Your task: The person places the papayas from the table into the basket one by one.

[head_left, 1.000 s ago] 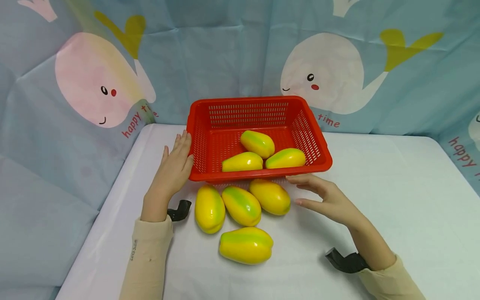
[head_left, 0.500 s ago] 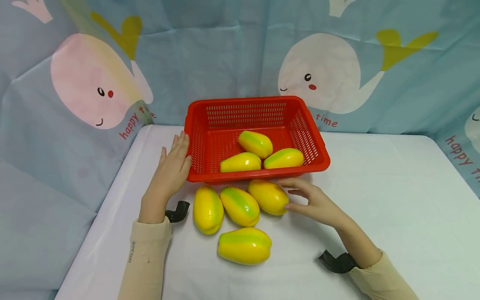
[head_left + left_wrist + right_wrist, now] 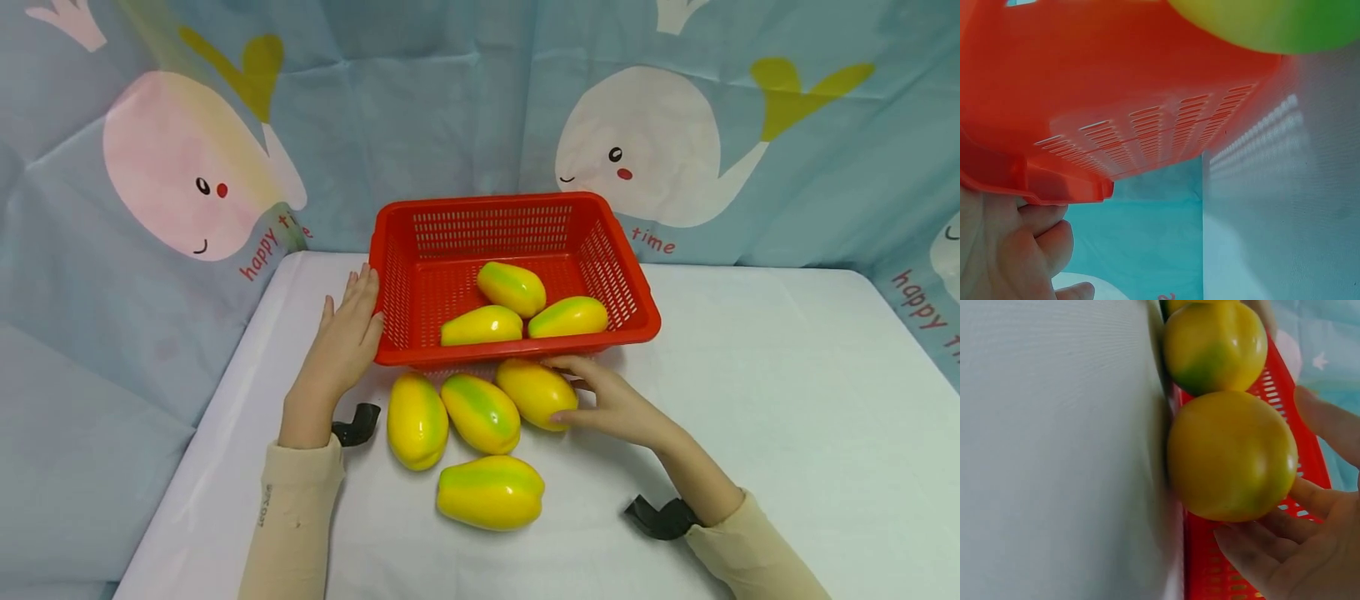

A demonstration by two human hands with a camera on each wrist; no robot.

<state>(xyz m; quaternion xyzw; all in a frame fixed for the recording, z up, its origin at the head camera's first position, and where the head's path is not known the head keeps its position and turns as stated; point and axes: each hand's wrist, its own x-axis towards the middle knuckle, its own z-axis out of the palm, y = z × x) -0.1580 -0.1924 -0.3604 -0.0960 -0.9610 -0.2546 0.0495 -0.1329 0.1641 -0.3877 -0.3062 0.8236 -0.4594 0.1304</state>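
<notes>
A red plastic basket stands at the back of the white table with 3 yellow-green papayas inside, one of them a papaya near the middle. My left hand lies with straight fingers along the basket's left rim, touching it in the left wrist view. In front of the basket, my right hand curls its fingers and thumb round the rightmost papaya, which rests on the table. Fingers reach round its side in the right wrist view; part of that contact is hidden.
Beside the held one lie a middle papaya and a left papaya. Nearer the front is another papaya lying sideways. A blue curtain with whale prints hangs behind the table. Black wrist mounts show at both sleeves.
My right hand has moved left from beside the rightmost papaya, and its thumb and fingers now lie round it. The left hand stays at the basket rim; the papayas keep their places.
</notes>
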